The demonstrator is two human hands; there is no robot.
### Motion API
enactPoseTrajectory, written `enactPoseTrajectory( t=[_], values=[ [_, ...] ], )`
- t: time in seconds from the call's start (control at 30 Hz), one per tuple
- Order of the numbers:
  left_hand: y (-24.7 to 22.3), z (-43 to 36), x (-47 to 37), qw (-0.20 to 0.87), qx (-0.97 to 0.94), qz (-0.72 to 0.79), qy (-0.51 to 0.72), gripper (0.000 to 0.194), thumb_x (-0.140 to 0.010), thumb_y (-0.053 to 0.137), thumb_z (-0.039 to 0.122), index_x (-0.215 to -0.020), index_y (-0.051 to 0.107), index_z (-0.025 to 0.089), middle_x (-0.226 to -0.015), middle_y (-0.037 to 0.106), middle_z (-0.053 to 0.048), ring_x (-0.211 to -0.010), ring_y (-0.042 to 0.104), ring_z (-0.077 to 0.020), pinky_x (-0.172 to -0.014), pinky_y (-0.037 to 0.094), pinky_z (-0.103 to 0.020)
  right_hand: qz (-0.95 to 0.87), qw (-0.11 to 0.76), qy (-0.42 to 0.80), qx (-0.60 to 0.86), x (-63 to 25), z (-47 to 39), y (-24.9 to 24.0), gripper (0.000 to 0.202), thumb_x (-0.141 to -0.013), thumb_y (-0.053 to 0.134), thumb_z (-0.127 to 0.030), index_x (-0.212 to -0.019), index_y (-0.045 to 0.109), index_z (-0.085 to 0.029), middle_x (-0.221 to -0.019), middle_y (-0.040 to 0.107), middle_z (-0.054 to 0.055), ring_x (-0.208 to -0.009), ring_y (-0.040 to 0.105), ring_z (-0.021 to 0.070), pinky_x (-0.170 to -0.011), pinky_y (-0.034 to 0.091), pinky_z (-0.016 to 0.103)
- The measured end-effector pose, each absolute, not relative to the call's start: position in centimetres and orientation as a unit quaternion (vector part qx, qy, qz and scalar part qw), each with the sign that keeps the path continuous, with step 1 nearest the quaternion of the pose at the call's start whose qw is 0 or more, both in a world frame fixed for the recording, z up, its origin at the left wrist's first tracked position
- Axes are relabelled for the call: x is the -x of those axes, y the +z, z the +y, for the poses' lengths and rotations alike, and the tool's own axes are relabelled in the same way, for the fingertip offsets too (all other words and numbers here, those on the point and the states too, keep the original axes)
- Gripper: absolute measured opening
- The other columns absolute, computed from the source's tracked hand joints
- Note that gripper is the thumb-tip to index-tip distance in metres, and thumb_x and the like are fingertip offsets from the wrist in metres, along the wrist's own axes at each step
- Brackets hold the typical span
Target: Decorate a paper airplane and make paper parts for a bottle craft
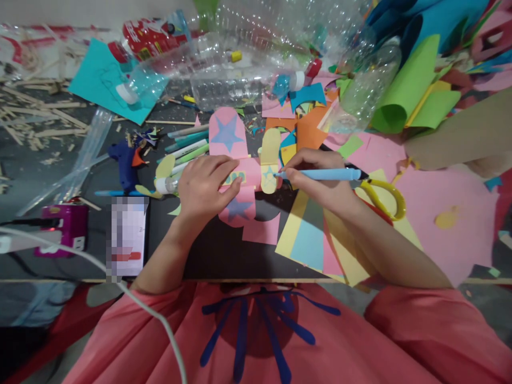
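The left hand lies over the pink paper model, which sits at the middle of the table with a clear bottle neck at its left end; the thumb and forefinger rest apart on it, but I cannot tell whether this grip closes around its body. The right hand's grip is clamped on a light blue pen, whose tip meets the star drawn on the model's rounded yellow strip. Blue stars mark the far and near pink flaps. Markers lie just left of the far flap, and farther left are a blue glue gun and, nearer, a phone. To the right, yellow-handled scissors lie beside the right forearm among coloured paper sheets, while clear plastic bottles fill the far side
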State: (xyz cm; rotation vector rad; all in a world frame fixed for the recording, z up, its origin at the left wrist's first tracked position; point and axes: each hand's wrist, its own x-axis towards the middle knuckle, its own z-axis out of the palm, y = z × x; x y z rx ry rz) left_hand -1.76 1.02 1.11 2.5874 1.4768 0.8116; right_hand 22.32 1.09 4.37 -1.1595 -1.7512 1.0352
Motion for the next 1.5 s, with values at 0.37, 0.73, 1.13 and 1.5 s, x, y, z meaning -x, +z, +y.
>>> enactPoseTrajectory(
  t=[0.37,0.73,1.13,1.5],
  values=[
    [1.1,1.1,1.7,0.011,-0.838,0.474,0.27,0.031,-0.095,0.051,0.041,-0.105,0.072,0.022,-0.1,0.076,-0.007,-0.094,0.069,-0.0236,-0.083,0.05,-0.037,-0.691,0.393,0.388,0.467,-22.5,1.2,4.4,0.019,-0.081,0.065,-0.022,-0.063,0.058,-0.021,-0.056,0.058,-0.004,-0.051,0.049,0.0108,-0.049,0.036,0.027],
    [1.1,1.0,1.7,0.018,-0.837,0.482,0.258,0.03,-0.094,0.051,0.041,-0.105,0.072,0.024,-0.101,0.076,-0.007,-0.096,0.069,-0.0248,-0.084,0.05,-0.039,-0.703,0.38,0.415,0.434,-22.2,0.5,4.3,0.02,-0.087,0.064,-0.035,-0.073,0.063,-0.022,-0.064,0.068,0.0,-0.055,0.059,0.0133,-0.05,0.043,0.027],
    [1.0,1.0,1.6,-0.014,-0.84,0.471,0.27,0.031,-0.094,0.051,0.041,-0.104,0.073,0.023,-0.098,0.077,-0.006,-0.092,0.069,-0.0232,-0.081,0.05,-0.036,-0.772,0.388,0.316,0.392,-21.7,0.0,3.2,0.015,-0.087,0.058,-0.022,-0.073,0.062,-0.024,-0.069,0.069,0.002,-0.061,0.063,0.0156,-0.057,0.048,0.03],
    [0.9,1.0,1.6,-0.013,-0.838,0.48,0.261,0.032,-0.095,0.049,0.043,-0.105,0.073,0.024,-0.099,0.076,-0.007,-0.092,0.068,-0.0234,-0.082,0.05,-0.037,-0.777,0.393,0.286,0.401,-21.7,-0.1,3.3,0.014,-0.087,0.057,-0.022,-0.074,0.061,-0.025,-0.068,0.069,0.002,-0.06,0.063,0.0166,-0.056,0.049,0.03]
  ],
)
